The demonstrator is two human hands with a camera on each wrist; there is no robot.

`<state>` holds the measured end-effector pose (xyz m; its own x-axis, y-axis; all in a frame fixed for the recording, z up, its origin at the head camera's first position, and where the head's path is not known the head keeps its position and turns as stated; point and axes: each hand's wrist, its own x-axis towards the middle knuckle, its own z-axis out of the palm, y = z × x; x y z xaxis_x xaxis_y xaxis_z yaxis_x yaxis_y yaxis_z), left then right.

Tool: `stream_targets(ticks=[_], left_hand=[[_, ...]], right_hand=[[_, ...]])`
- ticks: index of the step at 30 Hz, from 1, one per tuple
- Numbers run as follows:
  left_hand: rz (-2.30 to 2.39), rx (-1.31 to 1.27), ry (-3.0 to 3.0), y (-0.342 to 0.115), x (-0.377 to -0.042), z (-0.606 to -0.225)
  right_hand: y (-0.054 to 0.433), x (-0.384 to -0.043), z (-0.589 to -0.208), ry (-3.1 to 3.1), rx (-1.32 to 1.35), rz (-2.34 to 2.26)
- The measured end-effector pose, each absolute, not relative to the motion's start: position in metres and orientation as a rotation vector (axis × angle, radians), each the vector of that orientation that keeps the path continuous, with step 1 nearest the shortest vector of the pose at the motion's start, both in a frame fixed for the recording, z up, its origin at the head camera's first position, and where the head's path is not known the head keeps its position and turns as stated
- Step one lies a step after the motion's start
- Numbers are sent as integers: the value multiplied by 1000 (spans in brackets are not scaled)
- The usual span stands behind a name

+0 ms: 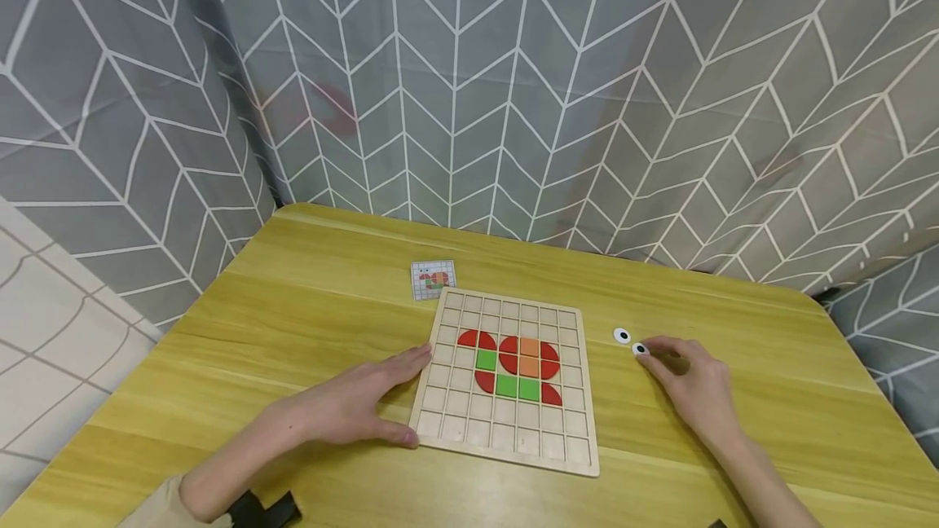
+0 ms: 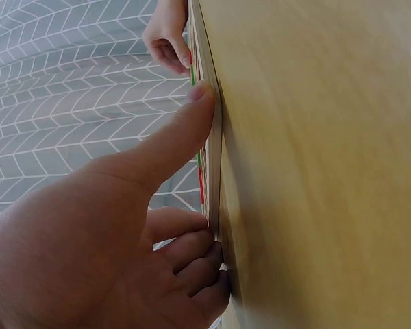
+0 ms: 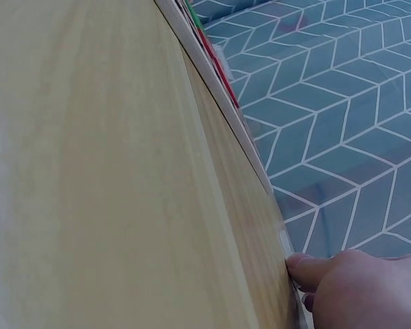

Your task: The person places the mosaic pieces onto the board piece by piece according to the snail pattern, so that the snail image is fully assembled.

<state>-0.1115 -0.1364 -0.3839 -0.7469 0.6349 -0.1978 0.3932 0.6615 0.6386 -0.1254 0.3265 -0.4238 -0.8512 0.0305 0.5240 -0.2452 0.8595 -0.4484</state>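
Observation:
A square wooden grid board (image 1: 493, 435) lies flat on the table. Red curved pieces (image 1: 485, 382), green squares (image 1: 507, 385) and orange squares (image 1: 529, 366) form a snail-like figure on it. My left hand (image 1: 352, 402) rests against the board's left side, thumb at the near left corner and fingers farther up the edge. Right of the board, my right hand (image 1: 693, 385) pinches a round white eye piece (image 1: 640, 348) with a black dot, between thumb and index finger at table level. Just beyond it lies a second eye piece (image 1: 622, 336).
Behind the board's far left corner lies a small picture card (image 1: 433, 279) showing a similar figure on a grid. The wooden table (image 1: 337, 267) ends at a grey patterned curtain (image 1: 484, 88). A black strap piece (image 1: 267, 509) shows near the left sleeve.

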Motion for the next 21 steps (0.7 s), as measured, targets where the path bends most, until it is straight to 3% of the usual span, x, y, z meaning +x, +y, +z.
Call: stream_targets(ticks=[10,21], left_hand=[[809,792,2474,-136,-111,-384],[815,798,2476,-136,-111,-383]], right_hand=[[303,-121,-404,-2560,-13,832],[235,-138,-400,-2526,185,983]])
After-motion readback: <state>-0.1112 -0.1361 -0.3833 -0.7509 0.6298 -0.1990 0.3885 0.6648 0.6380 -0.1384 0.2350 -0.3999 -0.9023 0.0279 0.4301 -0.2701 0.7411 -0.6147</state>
